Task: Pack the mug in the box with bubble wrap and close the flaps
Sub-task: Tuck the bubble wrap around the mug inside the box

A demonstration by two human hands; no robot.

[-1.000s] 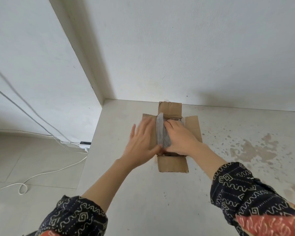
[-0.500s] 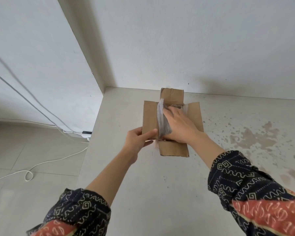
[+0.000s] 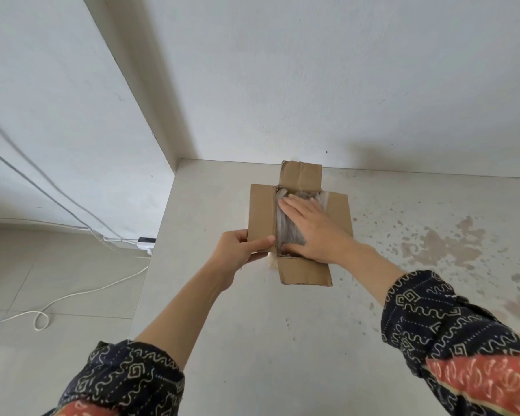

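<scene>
**Box open, bubble wrap pressed down**

While your right hand lies flat with its fingers spread across the bubble wrap, your left hand is clamped on the near corner of the left flap, thumb on top and fingers beneath. Your right hand grips nothing; its palm and fingers simply press on the wrap, the fingertips pointing toward the far-left corner of the opening.

You have the cardboard box sitting on the pale tabletop, close to the white wall at the back. All four flaps are folded outward: the far flap stands up toward the wall, the left flap lies out flat, the right flap shows partly behind your right wrist, and the near flap hangs down toward you.

Crumpled, clear bubble wrap fills the opening of the box and reaches up to its rim. You cannot see the mug; if it is in the box, the wrap and your right hand cover it.

Your patterned dark sleeves show at the bottom of the view. To your left, beyond the edge of the tabletop, a white cable loops across the tiled floor, and a power strip lies at the foot of the wall. Brownish stains mark the tabletop to the right of the box.
</scene>
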